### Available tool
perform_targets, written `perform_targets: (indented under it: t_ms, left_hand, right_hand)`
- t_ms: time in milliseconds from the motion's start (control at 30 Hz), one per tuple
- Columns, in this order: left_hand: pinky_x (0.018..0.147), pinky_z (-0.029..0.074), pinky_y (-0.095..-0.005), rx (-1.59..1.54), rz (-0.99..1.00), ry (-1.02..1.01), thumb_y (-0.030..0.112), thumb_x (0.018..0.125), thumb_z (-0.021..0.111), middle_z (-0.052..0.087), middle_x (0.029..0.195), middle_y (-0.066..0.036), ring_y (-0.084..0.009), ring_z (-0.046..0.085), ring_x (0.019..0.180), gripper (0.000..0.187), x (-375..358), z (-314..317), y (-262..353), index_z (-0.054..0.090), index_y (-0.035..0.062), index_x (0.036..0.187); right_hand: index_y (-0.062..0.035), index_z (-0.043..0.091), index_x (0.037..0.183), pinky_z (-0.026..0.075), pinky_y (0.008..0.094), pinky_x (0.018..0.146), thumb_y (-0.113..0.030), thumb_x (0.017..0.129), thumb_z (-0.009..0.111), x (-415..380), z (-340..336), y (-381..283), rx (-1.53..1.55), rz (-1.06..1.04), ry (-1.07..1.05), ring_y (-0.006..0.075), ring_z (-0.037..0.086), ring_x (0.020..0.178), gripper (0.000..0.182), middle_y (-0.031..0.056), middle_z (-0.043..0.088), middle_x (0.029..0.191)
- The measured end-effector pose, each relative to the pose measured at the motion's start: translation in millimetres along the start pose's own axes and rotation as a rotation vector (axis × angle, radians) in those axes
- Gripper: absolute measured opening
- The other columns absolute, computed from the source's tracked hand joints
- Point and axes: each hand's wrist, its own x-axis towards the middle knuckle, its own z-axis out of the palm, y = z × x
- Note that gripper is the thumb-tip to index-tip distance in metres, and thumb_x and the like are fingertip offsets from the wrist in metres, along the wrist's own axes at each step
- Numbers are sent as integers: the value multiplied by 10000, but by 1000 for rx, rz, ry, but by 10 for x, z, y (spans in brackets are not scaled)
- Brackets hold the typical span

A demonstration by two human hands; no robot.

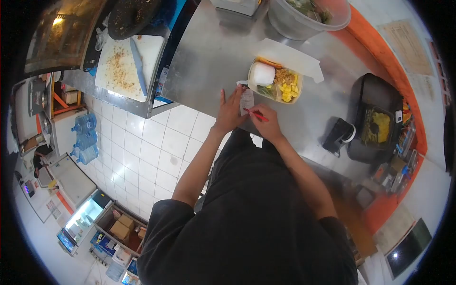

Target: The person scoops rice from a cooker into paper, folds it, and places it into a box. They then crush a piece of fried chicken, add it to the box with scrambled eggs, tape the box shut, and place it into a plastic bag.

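Observation:
On the steel counter (213, 52) lies a small paper slip (246, 99). My left hand (230, 111) presses flat on the slip's left side, fingers spread. My right hand (266, 121) grips a red pen (256, 114) whose tip rests on the slip. Just beyond the slip sits an open takeaway box (275, 80) with white rice, yellow pieces and greens, its lid folded back to the right.
A large grey bowl (304, 19) stands at the counter's far edge. A black tray with yellow food (377, 123) and a black device (338, 135) sit to the right. A white cutting board (126, 64) with a knife (138, 66) lies on the left counter. White tiled floor is below.

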Motion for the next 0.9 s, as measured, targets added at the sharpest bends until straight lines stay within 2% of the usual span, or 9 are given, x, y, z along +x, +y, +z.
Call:
perform_targets:
  t_ms: [200,267,300,367,467,567,733,800,900]
  left_hand:
    - [1205,53,-603,-69,32,-35,197,725,824,436,1514,-117,-292,342,1452,1120,-6,-99,23,105,-16,1557]
    - [1215,40,-583,-18,70,-82,214,729,843,364,1551,-164,-345,309,1461,1226,6,-119,13,-28,38,1574]
    - [1215,40,-583,-20,81,-76,214,729,843,364,1551,-164,-345,309,1461,1226,-3,-116,14,-28,38,1574]
    - [1229,58,-540,-136,45,-88,178,721,818,314,1565,-217,-348,276,1476,1163,-25,-102,14,34,-40,1552]
    - [1223,101,-548,-219,72,-55,112,715,829,222,1595,-236,-389,229,1485,1253,50,-56,1,-91,28,1562]
    - [1209,168,-524,-405,71,-42,95,716,820,251,1555,-273,-433,223,1462,1234,210,-142,101,-75,10,1562]
    - [1161,280,-480,-104,116,277,90,728,800,302,1481,-277,-430,333,1372,1163,855,-610,346,-2,-5,1564]
    - [1147,317,-444,-16,198,349,80,742,778,271,1484,-276,-419,407,1325,1113,1150,-875,564,33,-16,1564]
    - [1137,333,-453,-356,263,162,152,737,813,368,1433,-265,-441,415,1309,1020,1415,-1020,648,194,5,1535]
  right_hand:
    - [-13,619,976,515,410,796,14,828,656,-334,-282,-152,-190,-70,42,360,625,935,155,160,627,1046]
    - [-12,615,1036,492,455,873,9,828,638,-577,-533,-78,-601,-152,-18,390,590,1031,211,186,592,1140]
    - [-12,615,1036,492,455,873,9,828,638,-642,-624,-3,-610,-158,-11,390,590,1031,211,186,592,1140]
    - [-5,599,1126,461,471,950,7,834,615,-711,-772,71,-752,17,188,418,560,1090,293,216,564,1187]
    - [10,570,1210,445,463,1002,12,831,600,-476,-1013,147,-839,-64,236,420,546,1146,380,238,539,1236]
    - [14,568,1227,417,465,1051,2,836,603,-57,-1256,-341,-720,137,417,420,524,1214,393,253,516,1314]
    - [9,491,1364,409,463,1035,-31,838,636,668,-1635,-785,-695,-148,547,422,519,1223,547,237,538,1294]
    - [-18,433,1441,407,437,1036,-65,828,678,816,-1656,-814,-347,-12,358,397,514,1214,661,222,555,1231]
    - [-92,466,1453,395,426,1052,-122,811,730,742,-1690,-887,-421,107,157,371,497,1219,695,207,555,1233]
